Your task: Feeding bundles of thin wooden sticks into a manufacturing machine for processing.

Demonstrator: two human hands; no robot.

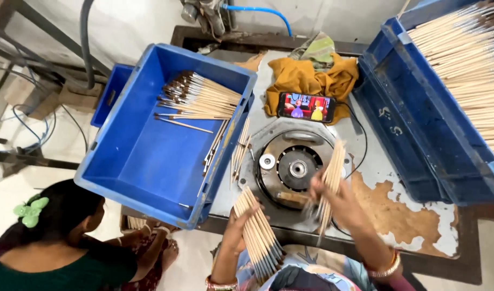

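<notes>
Soft, even daylight lit the scene brightly with only faint shadows, the pale floor at upper left was nearly washed out, the right hand (333, 196) was motion-blurred, and the wide lens bent the frame's edges.

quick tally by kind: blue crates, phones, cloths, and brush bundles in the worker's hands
blue crates: 3, left, small one behind it, right
phones: 1
cloths: 2, mustard, green
brush bundles: 2, left hand, right hand
total: 8
</notes>
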